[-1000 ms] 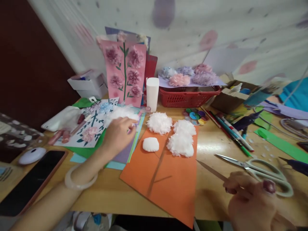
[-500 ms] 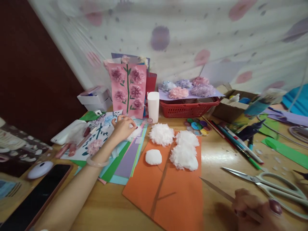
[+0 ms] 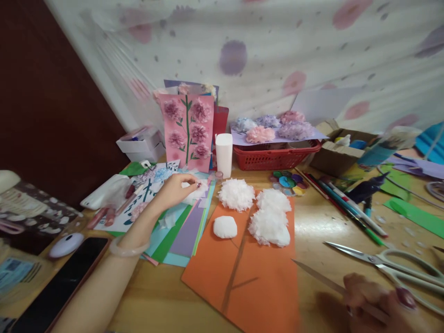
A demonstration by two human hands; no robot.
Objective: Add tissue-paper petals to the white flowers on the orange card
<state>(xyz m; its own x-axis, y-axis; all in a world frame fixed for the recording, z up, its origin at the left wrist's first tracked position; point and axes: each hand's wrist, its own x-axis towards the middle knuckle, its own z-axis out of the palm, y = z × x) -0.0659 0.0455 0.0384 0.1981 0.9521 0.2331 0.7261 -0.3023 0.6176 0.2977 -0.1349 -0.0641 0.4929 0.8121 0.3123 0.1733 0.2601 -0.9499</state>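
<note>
Over the stacked coloured paper (image 3: 189, 231), my left hand (image 3: 176, 189) reaches out with thumb and fingertips pinched together on white tissue paper (image 3: 196, 194). What exactly lies between the fingertips is partly hidden. My right hand (image 3: 376, 303), low at the right, is closed around a slim, tapering grey tool (image 3: 321, 274) whose tip points left. An orange sheet (image 3: 263, 282) with a drawn branch lies between the hands. On it sit fluffy white tissue flowers (image 3: 236, 194) (image 3: 268, 224) and a smooth white pad (image 3: 225, 227).
Scissors (image 3: 373, 260) lie beside my right hand, with pens (image 3: 350, 210) behind them. A red basket (image 3: 274, 158), a white container (image 3: 224, 155) and a pink flower picture (image 3: 189, 134) stand at the back. Paint pots (image 3: 287, 181) are near the basket. A phone (image 3: 62, 286) lies at left.
My left hand's raised, curled fingers have come down and closed against the thumb at the white tissue. My right hand keeps its hold on the pointed tool. The view has shifted slightly.
</note>
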